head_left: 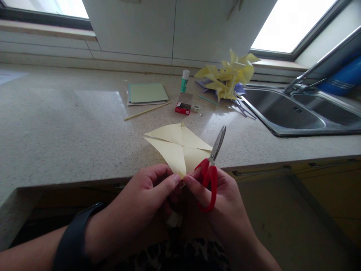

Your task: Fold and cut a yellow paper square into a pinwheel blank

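Observation:
A pale yellow square sheet of paper (175,150) lies over the counter's front edge, one corner pointing at me. Slits run from its corners toward the middle. My left hand (152,195) pinches the near corner between thumb and finger. My right hand (222,199) has its thumb and fingertip at that same corner, while red-handled scissors (213,171) rest in its grip with the blades pointing up and away. Something small and pale shows just under the fingertips; I cannot make out what it is.
Behind the paper are a wooden stick (148,111), stacked coloured paper (148,93), a glue stick (184,80), a small red-and-black box (183,107) and a tape roll (196,108). Yellow paper pinwheels (228,77) lie beside the steel sink (282,109) at right.

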Tool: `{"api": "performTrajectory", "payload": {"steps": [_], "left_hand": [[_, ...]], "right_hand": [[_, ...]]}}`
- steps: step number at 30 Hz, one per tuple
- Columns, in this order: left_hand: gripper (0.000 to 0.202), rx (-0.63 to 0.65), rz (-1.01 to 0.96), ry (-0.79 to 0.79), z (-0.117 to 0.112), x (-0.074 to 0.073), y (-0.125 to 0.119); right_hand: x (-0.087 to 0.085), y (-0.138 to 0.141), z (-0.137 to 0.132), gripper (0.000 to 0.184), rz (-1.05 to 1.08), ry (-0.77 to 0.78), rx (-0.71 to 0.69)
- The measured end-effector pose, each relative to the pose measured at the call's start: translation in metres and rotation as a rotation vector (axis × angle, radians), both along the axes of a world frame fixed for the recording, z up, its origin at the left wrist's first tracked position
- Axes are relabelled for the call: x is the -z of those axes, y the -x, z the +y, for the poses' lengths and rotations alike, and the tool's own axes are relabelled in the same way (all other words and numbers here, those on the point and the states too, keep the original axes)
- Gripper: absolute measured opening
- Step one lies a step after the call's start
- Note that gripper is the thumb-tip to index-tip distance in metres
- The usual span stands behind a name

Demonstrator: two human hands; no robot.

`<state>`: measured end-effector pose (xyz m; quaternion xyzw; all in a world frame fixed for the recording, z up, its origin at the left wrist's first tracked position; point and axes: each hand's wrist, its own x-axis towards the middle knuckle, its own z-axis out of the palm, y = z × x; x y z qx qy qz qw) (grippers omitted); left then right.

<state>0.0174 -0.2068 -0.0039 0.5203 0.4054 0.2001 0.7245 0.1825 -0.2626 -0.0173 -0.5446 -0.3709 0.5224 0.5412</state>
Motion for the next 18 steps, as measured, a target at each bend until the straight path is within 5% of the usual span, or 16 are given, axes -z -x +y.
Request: {"api": "performTrajectory", "payload": {"steps": [18], "left_hand": [[0.033,-0.001,0.015,-0.008,-0.0003,-0.0009,-0.0023]], "right_hand": [[-0.0029,0.0024,-0.0024,0.027,0.027,0.036,0.024]]}}
